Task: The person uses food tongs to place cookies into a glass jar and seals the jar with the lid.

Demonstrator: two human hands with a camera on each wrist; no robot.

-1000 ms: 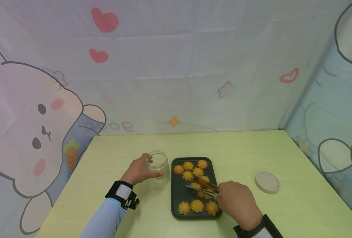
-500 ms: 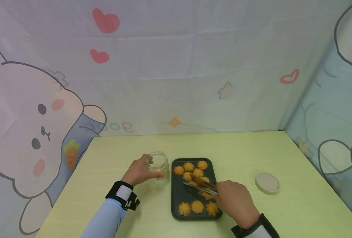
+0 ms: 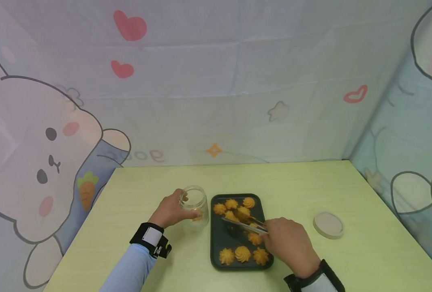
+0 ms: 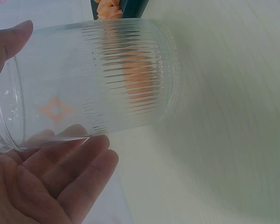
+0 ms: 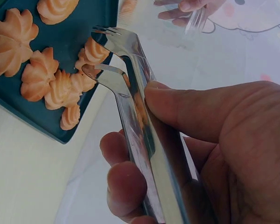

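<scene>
My left hand (image 3: 170, 210) holds a clear glass jar (image 3: 200, 198) upright on the table, left of the tray, thumb on the near side. Through the jar's ribbed lower wall something orange, like a cookie (image 4: 139, 77), shows at the bottom. My right hand (image 3: 288, 242) grips metal tongs (image 5: 142, 100) between thumb and fingers. Their tips are slightly apart, over the middle of a dark baking tray (image 3: 221, 241) with several piped cookies (image 3: 242, 254) on it. Whether a cookie lies between the tips I cannot tell.
A round pale lid (image 3: 328, 224) lies on the light yellow table (image 3: 292, 182), right of the tray. Behind the table hangs a printed cloth backdrop (image 3: 201, 81) with hearts and cartoon figures.
The tongs in my right hand have shifted slightly up and left over the tray, from the middle cookies toward the far ones. My left hand and the jar stay in place.
</scene>
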